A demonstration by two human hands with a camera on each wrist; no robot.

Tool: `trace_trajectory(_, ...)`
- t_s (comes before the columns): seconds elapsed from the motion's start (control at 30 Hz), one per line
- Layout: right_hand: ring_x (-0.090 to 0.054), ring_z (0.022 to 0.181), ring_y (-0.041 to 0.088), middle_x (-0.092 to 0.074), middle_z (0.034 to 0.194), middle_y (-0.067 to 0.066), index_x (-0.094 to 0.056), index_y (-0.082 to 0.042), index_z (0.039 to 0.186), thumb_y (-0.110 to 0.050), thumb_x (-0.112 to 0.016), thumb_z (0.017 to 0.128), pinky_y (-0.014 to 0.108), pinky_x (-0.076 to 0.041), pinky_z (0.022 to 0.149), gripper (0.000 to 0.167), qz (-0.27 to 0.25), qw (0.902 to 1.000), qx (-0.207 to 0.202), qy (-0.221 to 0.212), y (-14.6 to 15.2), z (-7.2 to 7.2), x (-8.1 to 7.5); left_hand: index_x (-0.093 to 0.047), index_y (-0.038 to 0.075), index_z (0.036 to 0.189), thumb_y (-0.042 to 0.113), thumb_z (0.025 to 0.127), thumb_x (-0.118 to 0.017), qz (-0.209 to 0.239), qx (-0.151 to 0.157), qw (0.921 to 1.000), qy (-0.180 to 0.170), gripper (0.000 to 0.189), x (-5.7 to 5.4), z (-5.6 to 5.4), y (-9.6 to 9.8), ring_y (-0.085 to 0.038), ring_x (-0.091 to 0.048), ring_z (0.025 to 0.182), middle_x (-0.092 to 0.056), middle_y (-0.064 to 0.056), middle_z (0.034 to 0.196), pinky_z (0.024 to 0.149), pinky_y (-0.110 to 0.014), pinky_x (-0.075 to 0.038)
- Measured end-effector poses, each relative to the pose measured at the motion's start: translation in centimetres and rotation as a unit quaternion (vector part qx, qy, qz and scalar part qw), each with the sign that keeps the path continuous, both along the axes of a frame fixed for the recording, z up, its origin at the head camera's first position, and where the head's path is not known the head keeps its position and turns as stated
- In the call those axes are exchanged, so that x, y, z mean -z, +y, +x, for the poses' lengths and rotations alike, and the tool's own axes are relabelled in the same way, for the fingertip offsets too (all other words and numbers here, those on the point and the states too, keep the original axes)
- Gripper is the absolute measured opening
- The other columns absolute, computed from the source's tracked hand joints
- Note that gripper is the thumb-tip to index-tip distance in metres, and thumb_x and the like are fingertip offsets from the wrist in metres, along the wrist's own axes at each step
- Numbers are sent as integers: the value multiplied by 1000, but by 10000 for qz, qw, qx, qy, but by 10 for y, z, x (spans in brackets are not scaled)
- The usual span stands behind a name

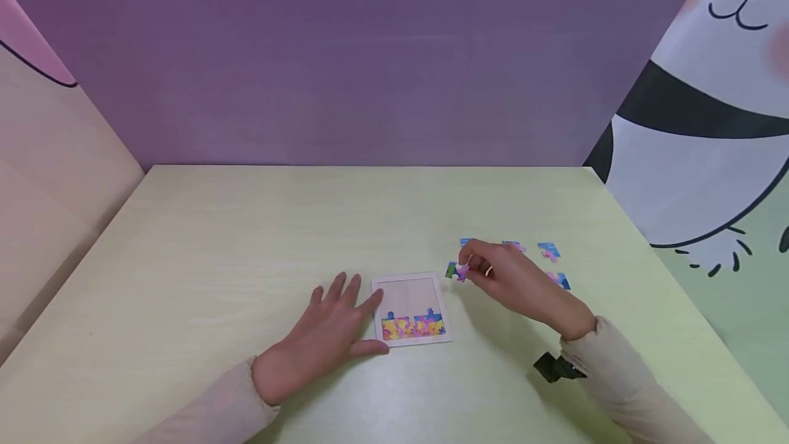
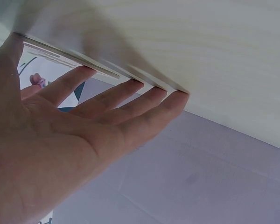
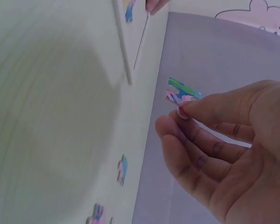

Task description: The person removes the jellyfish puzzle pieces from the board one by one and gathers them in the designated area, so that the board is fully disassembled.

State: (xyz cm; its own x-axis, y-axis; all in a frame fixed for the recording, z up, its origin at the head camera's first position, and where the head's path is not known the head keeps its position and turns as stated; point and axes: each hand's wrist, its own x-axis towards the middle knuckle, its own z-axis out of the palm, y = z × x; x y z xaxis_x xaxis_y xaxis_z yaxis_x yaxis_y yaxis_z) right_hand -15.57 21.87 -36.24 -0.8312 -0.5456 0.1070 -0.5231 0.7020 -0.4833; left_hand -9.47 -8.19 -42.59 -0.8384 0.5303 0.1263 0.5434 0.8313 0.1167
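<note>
My right hand [image 1: 514, 283] pinches a small jigsaw piece [image 3: 179, 91], green, blue and pink, between thumb and fingertips, lifted off the table right of the puzzle frame. With fingers spread and straight, my left hand [image 1: 327, 331] rests at the left edge of the white square puzzle frame [image 1: 410, 343]; its thumb and index finger touch the rim. Along the frame's bottom lie two joined-looking pieces [image 1: 397, 328], yellow, pink and blue, while the upper part shows bare backing. In the left wrist view the left fingertips [image 2: 179, 95] press against the tabletop.
Loose jigsaw pieces lie beyond and beside the right hand, among them a blue and pink one [image 1: 548, 251] and another [image 1: 559, 280] partly covered by the wrist. A black object [image 1: 555, 367] shows at the right cuff. A purple wall [image 1: 370, 60] borders the table's far edge.
</note>
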Motion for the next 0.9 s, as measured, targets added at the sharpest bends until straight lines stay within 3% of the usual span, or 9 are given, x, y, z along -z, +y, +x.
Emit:
trace_trajectory(0.63,-59,74,14,-68,84,2,-63,-7,102,2,-66,92,27,-50,64,14,178,9979,393,-484,26,-19,20,-54,17,145,67,84,-63,12,40,10000,24,79,1,0,-1,-48,-43,132,-48,-24,142,96,-63,-43)
trace_trajectory(0.9,-60,74,14,-68,82,-1,-69,-8,106,-2,-66,92,28,-51,67,16,330,9975,526,-329,33,-25,24,-54,18,144,69,84,-63,-44,89,9997,210,79,3,0,-2,-47,-44,131,-50,-23,141,94,-62,-45)
